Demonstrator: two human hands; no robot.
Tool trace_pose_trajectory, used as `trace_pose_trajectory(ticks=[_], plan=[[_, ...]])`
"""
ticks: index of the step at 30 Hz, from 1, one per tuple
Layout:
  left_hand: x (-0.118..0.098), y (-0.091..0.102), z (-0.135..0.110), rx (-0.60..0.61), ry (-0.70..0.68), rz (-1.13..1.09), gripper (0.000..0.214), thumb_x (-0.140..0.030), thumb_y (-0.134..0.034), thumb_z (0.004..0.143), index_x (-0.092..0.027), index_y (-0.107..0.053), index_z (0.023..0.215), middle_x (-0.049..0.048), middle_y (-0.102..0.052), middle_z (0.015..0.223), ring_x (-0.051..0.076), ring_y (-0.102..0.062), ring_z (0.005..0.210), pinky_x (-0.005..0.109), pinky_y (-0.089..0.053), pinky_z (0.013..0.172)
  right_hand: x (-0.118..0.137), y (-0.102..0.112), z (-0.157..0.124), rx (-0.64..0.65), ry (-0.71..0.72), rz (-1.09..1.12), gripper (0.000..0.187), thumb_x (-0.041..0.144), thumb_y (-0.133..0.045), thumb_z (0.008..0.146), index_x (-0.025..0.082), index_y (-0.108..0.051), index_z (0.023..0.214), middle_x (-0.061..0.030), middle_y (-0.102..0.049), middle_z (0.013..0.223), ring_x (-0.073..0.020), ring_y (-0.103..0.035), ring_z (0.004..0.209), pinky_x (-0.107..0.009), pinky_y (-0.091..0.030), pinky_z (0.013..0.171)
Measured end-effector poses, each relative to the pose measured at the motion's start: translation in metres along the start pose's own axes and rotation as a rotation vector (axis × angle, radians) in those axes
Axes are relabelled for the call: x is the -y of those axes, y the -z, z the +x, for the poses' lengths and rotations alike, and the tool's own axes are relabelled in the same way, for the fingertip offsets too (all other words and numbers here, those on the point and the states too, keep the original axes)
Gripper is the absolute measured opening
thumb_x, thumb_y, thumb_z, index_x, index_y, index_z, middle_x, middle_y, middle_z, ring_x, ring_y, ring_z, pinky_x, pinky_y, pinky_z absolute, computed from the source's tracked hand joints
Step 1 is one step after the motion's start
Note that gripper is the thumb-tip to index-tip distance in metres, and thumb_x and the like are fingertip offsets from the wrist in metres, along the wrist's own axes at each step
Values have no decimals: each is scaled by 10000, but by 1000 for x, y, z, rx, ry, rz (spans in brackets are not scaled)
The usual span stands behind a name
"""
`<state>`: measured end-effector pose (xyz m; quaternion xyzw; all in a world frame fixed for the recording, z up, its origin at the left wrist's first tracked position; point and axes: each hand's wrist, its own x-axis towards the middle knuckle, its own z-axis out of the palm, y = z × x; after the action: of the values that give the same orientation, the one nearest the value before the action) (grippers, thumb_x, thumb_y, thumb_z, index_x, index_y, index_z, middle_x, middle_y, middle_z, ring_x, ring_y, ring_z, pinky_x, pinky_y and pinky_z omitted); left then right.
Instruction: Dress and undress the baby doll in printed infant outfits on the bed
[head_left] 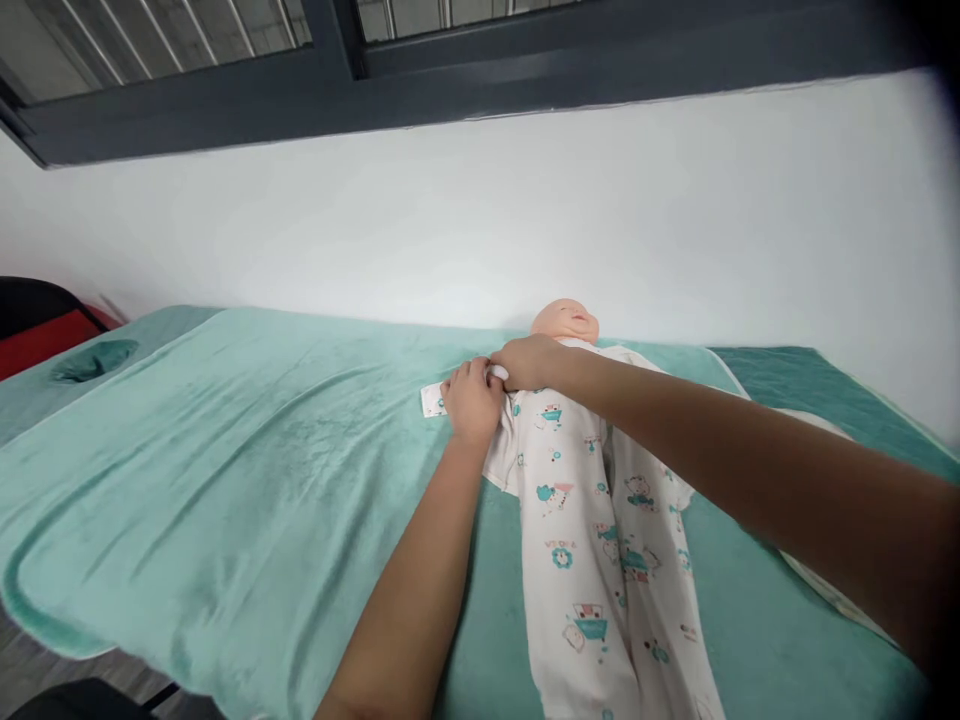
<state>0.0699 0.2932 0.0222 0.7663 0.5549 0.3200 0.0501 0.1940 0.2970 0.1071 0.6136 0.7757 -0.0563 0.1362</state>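
A baby doll [564,318] lies on its back, its head toward the wall. Over its body is a white printed baby outfit [559,500], with the legs stretching toward me. My left hand [474,398] is closed around the outfit's sleeve, whose end [432,401] sticks out to the left. Beside it, at the doll's shoulder, my right hand [529,362] is bent over and closed on the upper part of the same sleeve. A small white bit shows between both hands; I cannot tell whether it is cloth. My right forearm crosses above the doll's chest and hides part of it.
A green plush blanket [247,480] covers the bed, with folds at left. Behind it stands a white wall [450,230] under a dark window frame [450,80]. Pale cloth [814,422] lies at right, partly behind my forearm. A red and black object [37,330] is at far left.
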Motion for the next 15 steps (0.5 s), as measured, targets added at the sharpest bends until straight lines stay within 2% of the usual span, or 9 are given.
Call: trace_pose_trajectory(ticks=[6,11,15], plan=[[9,7,-6,-10,-56,-22,376,-189,-460,921,-318,-652,1217,42,-650,1122,210,-599,1060,313,-431,809,-14,8,-25,-51,6,4,436,408,-558,889,307,-578,1313,-78,-692,1116,-278,-660,941,-345,-435,716],[20,6,-10,16,13,-61,361,-230,-424,959,-326,-700,1172,33,-639,1153,185,-624,994,294,-441,775,-30,12,-43,-82,-39,-27,358,403,-523,908,287,-632,1229,-93,-679,1129,-277,-655,908,-334,-415,672],[22,5,-15,68,59,-48,392,-162,-416,935,-316,-704,1151,37,-655,1156,183,-636,965,300,-435,771,-43,15,-56,-140,-81,-15,371,415,-524,912,309,-629,1252,-89,-659,1203,-271,-652,922,-329,-404,655]])
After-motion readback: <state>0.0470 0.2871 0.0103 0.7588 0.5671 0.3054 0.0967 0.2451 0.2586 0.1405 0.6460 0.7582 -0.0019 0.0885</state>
